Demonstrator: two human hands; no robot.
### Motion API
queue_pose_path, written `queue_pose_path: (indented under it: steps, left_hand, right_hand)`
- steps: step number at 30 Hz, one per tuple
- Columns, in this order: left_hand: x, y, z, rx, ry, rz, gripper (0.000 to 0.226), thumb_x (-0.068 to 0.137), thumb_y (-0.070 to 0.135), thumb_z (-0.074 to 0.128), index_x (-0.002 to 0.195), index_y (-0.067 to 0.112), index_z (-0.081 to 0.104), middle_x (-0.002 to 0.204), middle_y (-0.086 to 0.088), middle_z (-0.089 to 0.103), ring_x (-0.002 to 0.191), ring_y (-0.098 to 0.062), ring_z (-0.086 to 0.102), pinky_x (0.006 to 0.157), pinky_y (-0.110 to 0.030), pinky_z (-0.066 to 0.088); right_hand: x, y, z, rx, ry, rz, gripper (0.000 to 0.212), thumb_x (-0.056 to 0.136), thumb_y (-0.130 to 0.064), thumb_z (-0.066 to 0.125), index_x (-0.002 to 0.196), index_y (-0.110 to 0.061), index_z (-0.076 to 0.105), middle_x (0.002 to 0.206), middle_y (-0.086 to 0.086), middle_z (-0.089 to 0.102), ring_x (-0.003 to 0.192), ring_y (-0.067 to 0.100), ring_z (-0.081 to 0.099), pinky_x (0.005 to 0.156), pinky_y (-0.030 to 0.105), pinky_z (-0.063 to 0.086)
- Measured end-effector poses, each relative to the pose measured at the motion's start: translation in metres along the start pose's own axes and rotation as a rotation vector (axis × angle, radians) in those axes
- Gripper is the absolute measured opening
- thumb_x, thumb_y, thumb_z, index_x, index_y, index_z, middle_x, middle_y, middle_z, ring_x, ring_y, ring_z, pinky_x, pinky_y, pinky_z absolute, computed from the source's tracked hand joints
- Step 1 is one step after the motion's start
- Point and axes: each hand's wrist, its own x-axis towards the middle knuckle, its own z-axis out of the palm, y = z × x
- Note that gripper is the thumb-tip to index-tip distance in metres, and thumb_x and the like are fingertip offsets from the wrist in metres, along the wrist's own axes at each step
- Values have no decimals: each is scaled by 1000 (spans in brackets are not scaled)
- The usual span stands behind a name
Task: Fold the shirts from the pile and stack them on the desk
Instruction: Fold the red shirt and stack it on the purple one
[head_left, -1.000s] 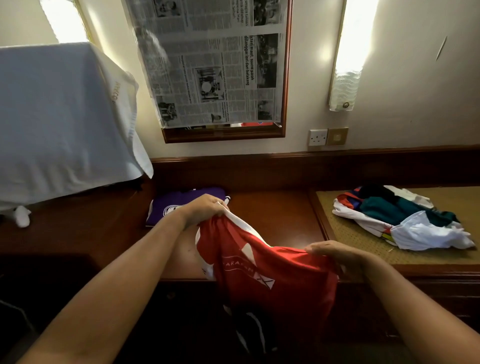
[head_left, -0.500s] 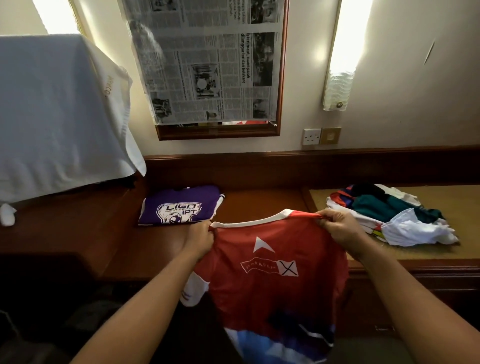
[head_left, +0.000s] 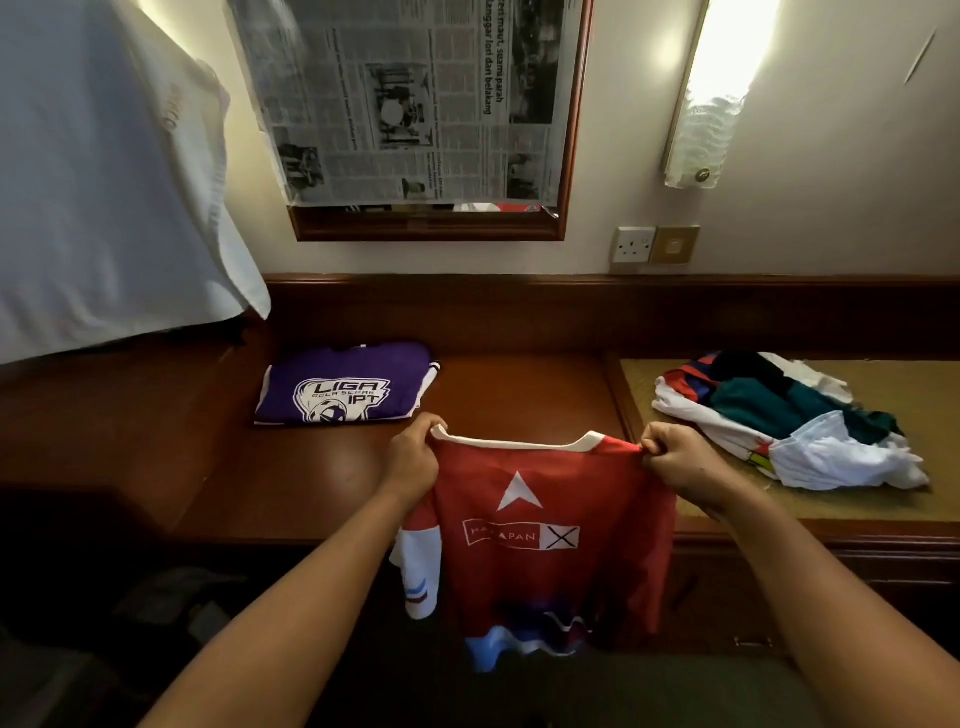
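A folded purple shirt (head_left: 345, 384) printed "LIGA" lies flat toward the back left of the desk (head_left: 519, 395), under the hanging edge of a white cloth (head_left: 104, 182). At the desk's front edge the left hand (head_left: 413, 460) pinches one shoulder of a red jersey (head_left: 550, 535) beside its white collar, and the right hand (head_left: 675, 460) pinches the other shoulder, so the jersey hangs in front of the desk. On the woven mat (head_left: 883, 499) at the right end sits the pile of unfolded shirts (head_left: 784, 421), seemingly white, teal and red.

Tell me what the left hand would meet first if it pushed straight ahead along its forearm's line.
Probably the folded purple shirt: the left hand, gripping the red jersey by its shoulder, points up-left toward it over bare desk. Depth is unclear; it might pass above.
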Motion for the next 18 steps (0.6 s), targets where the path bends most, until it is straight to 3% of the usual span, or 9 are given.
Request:
queue_pose_path:
  steps: [2, 5, 7, 10, 12, 13, 15, 18]
  left_hand:
    - [12, -1, 9, 145, -1, 1, 37, 88, -8, 39, 112, 9, 60, 99, -11, 68, 90, -27, 61, 69, -23, 36]
    - [34, -5, 26, 357, 6, -56, 36, 93, 2, 38, 121, 16, 55, 105, -12, 67, 98, -34, 61, 67, -30, 38]
    - [54, -10, 40, 400, 8, -108, 31, 94, 5, 39, 118, 15, 56, 103, -13, 67, 95, -35, 62, 68, -34, 41]
    - [81, -20, 60, 424, -5, -217, 20, 97, 10, 40, 102, 8, 59, 99, -17, 67, 92, -35, 61, 66, -33, 39]
    - [95, -25, 73, 452, -26, -292, 23, 99, 16, 41, 97, 5, 61, 100, -18, 66, 93, -36, 61, 67, -32, 39]
    - [101, -28, 79, 465, -36, -324, 26, 100, 19, 41, 97, 5, 62, 100, -18, 66, 94, -36, 61, 68, -33, 40]
    - [108, -31, 91, 482, -49, -385, 30, 101, 25, 40, 99, 8, 64, 101, -16, 67, 96, -35, 62, 71, -34, 42]
    - [117, -34, 109, 357, -47, -480, 30, 102, 22, 37, 100, 6, 62, 104, -19, 66, 98, -38, 60, 75, -35, 43]
  right_hand:
    - [21, 7, -2, 21, 31, -4, 39, 83, 12, 54, 63, -16, 35, 60, 0, 35, 57, 11, 30, 48, 22, 24]
    - [53, 19, -4, 23, 55, -23, 24, 82, 11, 57, 75, -12, 54, 70, 1, 47, 65, 12, 42, 58, 24, 34]
    - [76, 29, -4, 30, 30, 2, 32, 80, 13, 58, 96, -14, 64, 82, 2, 51, 75, 13, 48, 65, 25, 40]
    - [105, 41, -2, 50, -18, 49, 53, 77, 18, 54, 115, -16, 62, 81, -1, 45, 73, 14, 47, 63, 25, 39]
    - [123, 51, 3, -28, -46, 46, 58, 77, 19, 53, 124, -14, 60, 84, -3, 54, 74, 13, 53, 62, 18, 42]
    - [134, 58, 6, -91, -55, 35, 59, 76, 19, 52, 127, -11, 59, 95, -1, 61, 84, 15, 60, 70, 16, 46]
    - [155, 73, 11, -244, -46, 50, 57, 74, 16, 50, 126, -4, 61, 119, 11, 63, 110, 26, 60, 91, 24, 47]
    - [177, 92, 19, -410, 34, 175, 28, 77, 8, 51, 95, 2, 71, 102, 23, 67, 95, 36, 61, 70, 29, 41]
